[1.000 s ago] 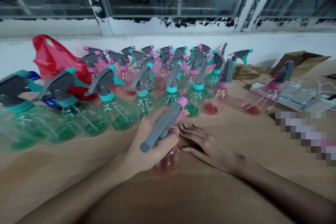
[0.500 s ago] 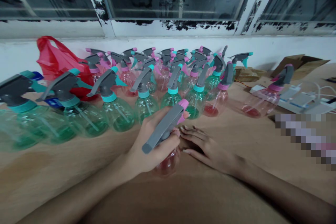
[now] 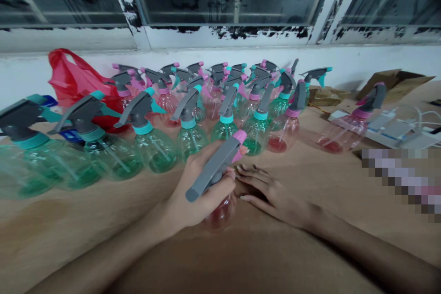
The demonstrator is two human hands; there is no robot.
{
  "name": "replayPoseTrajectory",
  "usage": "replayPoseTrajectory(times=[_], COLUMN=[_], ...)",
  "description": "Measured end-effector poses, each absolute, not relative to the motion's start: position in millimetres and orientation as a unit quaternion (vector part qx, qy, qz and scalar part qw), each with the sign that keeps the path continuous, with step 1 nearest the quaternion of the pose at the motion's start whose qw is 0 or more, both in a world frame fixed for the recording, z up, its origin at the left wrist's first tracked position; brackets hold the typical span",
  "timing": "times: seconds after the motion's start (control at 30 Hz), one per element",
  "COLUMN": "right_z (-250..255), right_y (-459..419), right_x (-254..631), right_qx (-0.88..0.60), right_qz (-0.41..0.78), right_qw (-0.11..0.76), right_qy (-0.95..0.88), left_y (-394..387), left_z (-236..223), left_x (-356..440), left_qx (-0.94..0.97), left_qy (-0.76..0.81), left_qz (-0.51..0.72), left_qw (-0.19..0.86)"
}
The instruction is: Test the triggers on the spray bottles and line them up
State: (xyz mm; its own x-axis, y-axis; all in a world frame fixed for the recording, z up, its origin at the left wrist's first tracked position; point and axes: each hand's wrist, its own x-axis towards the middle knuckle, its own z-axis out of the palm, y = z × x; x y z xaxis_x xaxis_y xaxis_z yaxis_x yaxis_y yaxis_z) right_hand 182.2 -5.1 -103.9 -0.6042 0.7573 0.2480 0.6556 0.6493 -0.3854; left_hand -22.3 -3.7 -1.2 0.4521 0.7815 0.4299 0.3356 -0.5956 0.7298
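My left hand (image 3: 203, 193) is wrapped around the neck of a pink spray bottle (image 3: 220, 215), below its grey trigger head with a pink nozzle. The bottle's clear pink body stands on the table, partly hidden by the hand. Just to the right, my right hand (image 3: 270, 193) rests on the tabletop, fingers stretched out toward the bottle and holding nothing. Directly beyond the hands are green spray bottles with turquoise collars, among them one at the centre (image 3: 223, 131) and one to its right (image 3: 257, 142).
Several green and pink spray bottles fill the table (image 3: 303, 252) toward the wall. A red plastic bag (image 3: 74, 76) lies behind them at left. On the right are a lone pink spray bottle (image 3: 344, 131), a white power strip (image 3: 396, 128) with cables and an open cardboard box (image 3: 396, 85).
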Motion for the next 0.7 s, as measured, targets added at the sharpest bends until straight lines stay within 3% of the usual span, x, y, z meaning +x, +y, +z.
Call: replayPoseTrajectory(times=[0.7], right_z=[-104.3], right_y=[-4.9], right_x=[182.0], right_qx=[-0.399], right_qz=[0.13], right_qw=[0.207], right_qy=[-0.884], left_y=[-5.5], left_z=[0.5], left_x=[-23.0], left_qx=[0.799], left_qy=[0.377], left_qz=[0.389], left_qw=[0.262])
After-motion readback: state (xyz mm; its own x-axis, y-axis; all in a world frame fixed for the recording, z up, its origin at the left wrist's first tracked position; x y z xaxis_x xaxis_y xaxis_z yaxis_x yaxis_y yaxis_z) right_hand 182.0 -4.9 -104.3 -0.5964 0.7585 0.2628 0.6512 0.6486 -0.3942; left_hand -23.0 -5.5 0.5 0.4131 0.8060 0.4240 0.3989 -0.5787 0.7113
